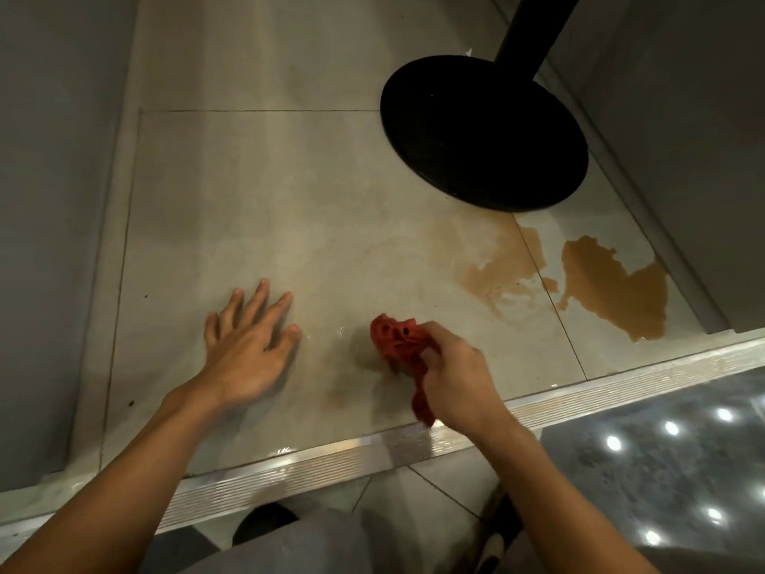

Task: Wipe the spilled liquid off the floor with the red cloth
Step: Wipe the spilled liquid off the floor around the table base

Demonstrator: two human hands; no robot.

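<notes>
My right hand [453, 372] grips a bunched red cloth [399, 341] just above the beige floor tile, near the front step edge. Brown spilled liquid lies to the right: a thick puddle [617, 290] near the right wall and a thinner smeared patch [501, 271] left of it. The cloth is well to the left of both patches and does not touch them. My left hand [248, 345] rests flat on the tile with fingers spread, holding nothing.
A black round table base [484, 134] with its post stands behind the spill. Grey walls [49, 200] close in the left and right sides. A ridged metal step strip [331, 457] runs along the front. My knee and shoe show below it.
</notes>
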